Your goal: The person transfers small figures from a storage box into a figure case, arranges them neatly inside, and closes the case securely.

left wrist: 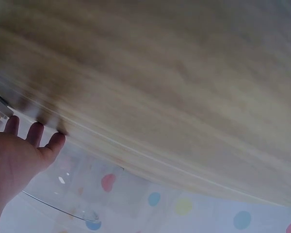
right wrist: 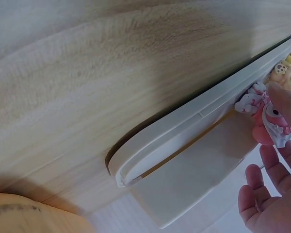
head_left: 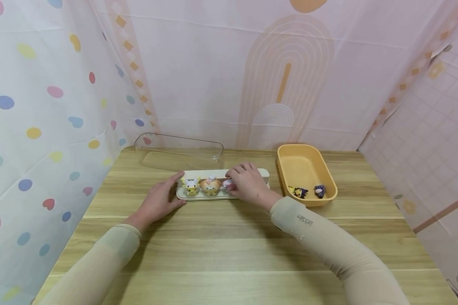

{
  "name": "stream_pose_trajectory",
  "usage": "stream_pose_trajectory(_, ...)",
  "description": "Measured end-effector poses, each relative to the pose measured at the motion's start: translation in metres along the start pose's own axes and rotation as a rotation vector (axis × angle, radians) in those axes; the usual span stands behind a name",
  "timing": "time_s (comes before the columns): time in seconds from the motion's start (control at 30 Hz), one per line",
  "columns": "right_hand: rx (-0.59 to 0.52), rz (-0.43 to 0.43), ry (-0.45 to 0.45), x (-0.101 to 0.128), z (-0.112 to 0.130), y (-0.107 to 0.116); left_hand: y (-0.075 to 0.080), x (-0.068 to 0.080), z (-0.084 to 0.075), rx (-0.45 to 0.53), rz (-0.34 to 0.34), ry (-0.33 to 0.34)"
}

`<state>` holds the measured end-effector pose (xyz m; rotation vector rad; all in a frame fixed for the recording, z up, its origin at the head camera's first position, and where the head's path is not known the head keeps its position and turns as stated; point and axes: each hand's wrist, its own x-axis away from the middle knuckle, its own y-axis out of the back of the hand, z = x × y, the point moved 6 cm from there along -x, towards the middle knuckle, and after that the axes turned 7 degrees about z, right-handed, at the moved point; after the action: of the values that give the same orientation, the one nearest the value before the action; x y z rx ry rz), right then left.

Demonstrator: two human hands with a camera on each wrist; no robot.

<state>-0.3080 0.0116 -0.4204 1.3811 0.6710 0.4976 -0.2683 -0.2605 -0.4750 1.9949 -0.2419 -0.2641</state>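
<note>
A long white tray (head_left: 259, 173) lies mid-table. On it stand a yellow figurine (head_left: 191, 187) and an orange one (head_left: 211, 186). My right hand (head_left: 233, 183) pinches a small pink figurine (head_left: 227, 184) just right of them, at the tray's surface. The right wrist view shows the pink figurine (right wrist: 266, 122) between my fingertips (right wrist: 281, 99) over the tray (right wrist: 184, 141). My left hand (head_left: 177, 188) rests flat on the table with straight fingers touching the tray's left end. In the left wrist view the left hand's fingers (left wrist: 35, 133) are stretched out.
A clear plastic lid (head_left: 179, 151) lies behind the tray at the back left. A yellow bin (head_left: 304, 163) to the right holds two small dark figurines (head_left: 300, 192) (head_left: 319, 190). Patterned curtains close in the wooden table (head_left: 229, 250) on three sides.
</note>
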Motion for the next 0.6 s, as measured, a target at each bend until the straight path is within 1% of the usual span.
stream_pose_trajectory(0.17,-0.019,0.028,-0.016,0.001,0.0,-0.001,0.0,0.001,-0.001,-0.001,0.002,0.0)
stream_pose_trajectory(0.27,-0.035,0.059,-0.056,0.004,-0.003,0.001,-0.001,0.001,-0.001,0.0,0.0,-0.003)
stream_pose_trajectory(0.33,-0.054,0.07,-0.091,0.01,-0.012,0.008,-0.002,0.0,-0.002,-0.002,-0.003,-0.008)
stream_pose_trajectory(0.43,-0.125,0.037,-0.148,0.027,-0.038,0.03,-0.003,-0.001,-0.003,-0.004,-0.006,-0.015)
stream_pose_trajectory(0.53,-0.221,-0.041,-0.226,0.055,-0.084,0.056,-0.003,-0.002,-0.004,-0.004,-0.01,-0.021)
stream_pose_trajectory(0.6,-0.3,-0.048,-0.286,0.076,-0.117,0.068,-0.002,-0.002,-0.004,-0.003,-0.013,-0.028)
